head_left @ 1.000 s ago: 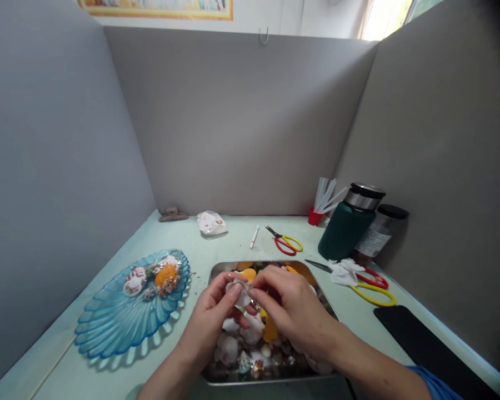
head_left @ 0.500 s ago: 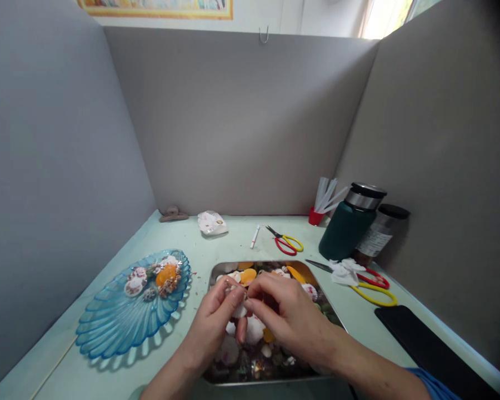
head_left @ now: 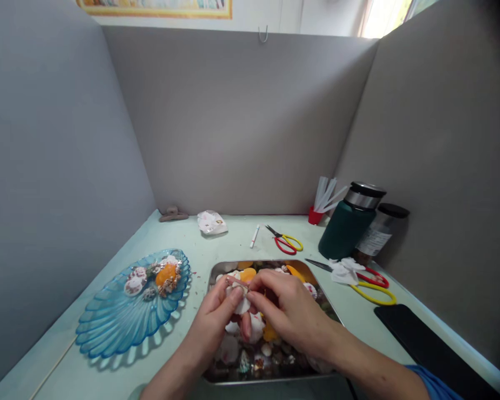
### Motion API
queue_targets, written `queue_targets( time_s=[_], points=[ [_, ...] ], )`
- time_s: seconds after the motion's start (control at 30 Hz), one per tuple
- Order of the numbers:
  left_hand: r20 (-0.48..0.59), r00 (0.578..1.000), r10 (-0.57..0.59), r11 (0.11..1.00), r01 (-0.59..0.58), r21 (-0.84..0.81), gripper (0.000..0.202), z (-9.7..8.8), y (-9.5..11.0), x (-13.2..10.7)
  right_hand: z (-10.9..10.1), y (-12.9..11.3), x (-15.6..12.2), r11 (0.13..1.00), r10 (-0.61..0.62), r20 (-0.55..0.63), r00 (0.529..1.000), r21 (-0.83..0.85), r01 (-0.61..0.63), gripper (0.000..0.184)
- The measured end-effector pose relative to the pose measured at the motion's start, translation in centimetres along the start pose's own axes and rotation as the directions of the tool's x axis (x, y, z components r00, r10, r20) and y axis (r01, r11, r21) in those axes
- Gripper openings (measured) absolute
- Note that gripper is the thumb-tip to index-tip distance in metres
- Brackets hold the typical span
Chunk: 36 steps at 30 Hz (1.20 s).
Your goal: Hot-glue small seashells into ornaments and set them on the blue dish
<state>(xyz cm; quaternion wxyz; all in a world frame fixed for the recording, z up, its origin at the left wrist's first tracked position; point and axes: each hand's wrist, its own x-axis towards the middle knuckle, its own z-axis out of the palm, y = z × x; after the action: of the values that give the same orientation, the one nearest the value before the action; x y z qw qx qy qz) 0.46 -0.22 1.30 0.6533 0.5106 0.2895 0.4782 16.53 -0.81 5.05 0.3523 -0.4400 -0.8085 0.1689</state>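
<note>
Holding small white pc. (head_left: 242, 305) in L hand (head_left: 211, 314) & pinching its edge w/ R hand (head_left: 294, 311), over metal tray (head_left: 270, 381) of shells (head_left: 229, 350), prob. mid-fingerwork, calling next for steady L hold, light R touch.

So the tray (head_left: 266, 381) is bare metal, pretty shiny along the rim, and the white shells (head_left: 257, 328) inside look matt and chalky. Left of the tray, the dish (head_left: 120, 322) is glossy see-through blue, glass or plastic, can't tell. Right of the tray: matt green flask (head_left: 345, 230) with a polished metal neck, crumpled paper tissue (head_left: 346, 272), smooth plastic-looking scissor handles (head_left: 375, 285).
</note>
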Motion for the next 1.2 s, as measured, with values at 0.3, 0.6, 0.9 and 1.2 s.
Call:
queue_targets(
  time_s=[0.3, 0.6, 0.9, 1.2],
  points=[
    [-0.042, 0.998, -0.053, 0.998, 0.055, 0.03, 0.026, 0.11, 0.39, 0.17, -0.19, 0.1, 0.09, 1.0, 0.025, -0.001, 1.0, -0.017, -0.025, 0.013],
    [-0.04, 0.999, -0.031, 0.998, 0.034, 0.054, 0.024, -0.14, 0.38, 0.19, -0.19, -0.06, 0.03, 0.999, 0.034, 0.048, 0.998, -0.024, -0.032, 0.014],
    [-0.026, 0.999, -0.02, 0.997, 0.022, 0.069, 0.023, -0.2, 0.26, 0.12, -0.5, -0.19, 0.04, 0.998, 0.011, 0.129, 0.992, -0.059, -0.003, 0.017],
    [-0.042, 0.997, -0.06, 0.997, 0.062, 0.045, 0.035, -0.53, 0.5, 0.26, -0.37, 0.39, 0.26, 0.999, 0.033, 0.044, 0.998, -0.021, -0.032, 0.016]
  ],
)
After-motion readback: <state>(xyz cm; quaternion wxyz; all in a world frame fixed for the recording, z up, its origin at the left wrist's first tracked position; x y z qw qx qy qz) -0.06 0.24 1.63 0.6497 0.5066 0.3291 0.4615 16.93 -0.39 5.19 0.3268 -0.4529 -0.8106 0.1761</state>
